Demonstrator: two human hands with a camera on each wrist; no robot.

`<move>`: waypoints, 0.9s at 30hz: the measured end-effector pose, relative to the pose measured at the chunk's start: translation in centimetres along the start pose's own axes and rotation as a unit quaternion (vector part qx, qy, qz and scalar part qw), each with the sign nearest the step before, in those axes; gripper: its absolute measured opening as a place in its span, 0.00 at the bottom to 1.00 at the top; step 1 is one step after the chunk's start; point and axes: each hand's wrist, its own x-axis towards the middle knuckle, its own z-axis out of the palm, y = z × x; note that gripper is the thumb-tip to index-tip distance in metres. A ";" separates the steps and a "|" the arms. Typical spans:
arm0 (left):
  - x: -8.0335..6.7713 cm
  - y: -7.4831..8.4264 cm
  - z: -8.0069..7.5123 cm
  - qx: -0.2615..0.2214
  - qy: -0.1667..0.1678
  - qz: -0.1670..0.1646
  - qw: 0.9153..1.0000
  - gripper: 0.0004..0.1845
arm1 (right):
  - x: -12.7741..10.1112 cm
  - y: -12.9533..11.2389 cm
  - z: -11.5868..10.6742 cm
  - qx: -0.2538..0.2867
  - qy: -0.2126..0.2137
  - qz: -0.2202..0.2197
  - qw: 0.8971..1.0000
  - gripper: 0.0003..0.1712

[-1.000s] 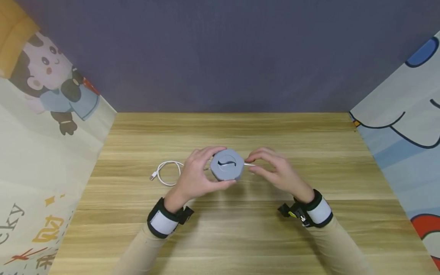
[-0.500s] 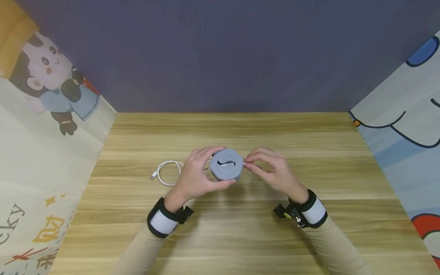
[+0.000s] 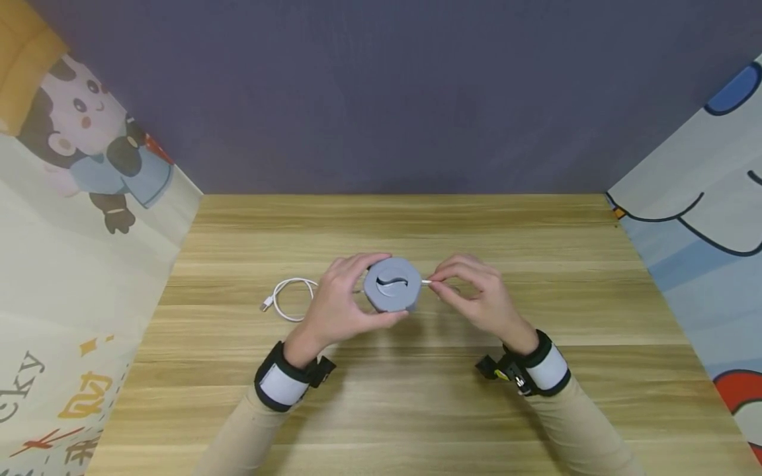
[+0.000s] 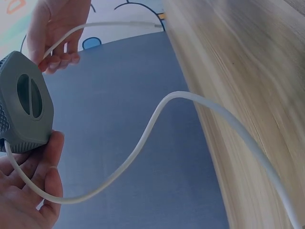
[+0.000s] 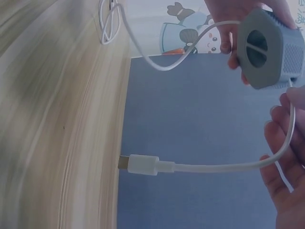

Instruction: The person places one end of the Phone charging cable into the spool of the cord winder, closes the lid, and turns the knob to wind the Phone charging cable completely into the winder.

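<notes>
My left hand (image 3: 335,303) holds a grey hexagonal cable winder (image 3: 391,301) above the table, fingers on its far edge and thumb on its near edge. An S-shaped slot with white cable in it crosses the winder's face. On the right side, my right hand (image 3: 479,294) pinches the white USB cable (image 3: 425,282) a short way out from the winder. In the right wrist view, that end curves past the fingers to a small white plug (image 5: 143,164) with a metal tip. The other end leaves the winder's left side, partly hidden by my left hand.
To the left, a loop of the cable lies on the wooden table (image 3: 381,410), ending in a USB plug (image 3: 265,305). A dark blue-grey panel (image 3: 381,99) stands at the back. Cartoon-printed cloth (image 3: 53,264) lines both sides.
My right fingertips have closed on the cable beside the winder, then shifted slightly right, showing a short stretch of cable. My left hand and the winder have stayed almost still.
</notes>
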 end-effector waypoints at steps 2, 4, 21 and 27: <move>0.0 0.0 -0.1 0.001 0.001 0.000 1.000 0.46 | -0.1 0.1 -0.2 -0.003 0.003 0.004 1.000 0.18; 0.0 -0.1 -0.1 0.002 0.001 0.001 1.000 0.46 | -0.3 0.1 -0.3 -0.007 0.002 0.006 1.000 0.18; -0.5 -0.5 -0.9 0.002 0.013 -0.013 1.000 0.46 | -1.3 1.1 -1.8 -0.005 0.026 0.003 1.000 0.03; -0.6 -0.5 -0.9 -0.001 0.012 -0.019 1.000 0.45 | -1.4 1.2 -2.0 -0.005 0.029 0.001 1.000 0.03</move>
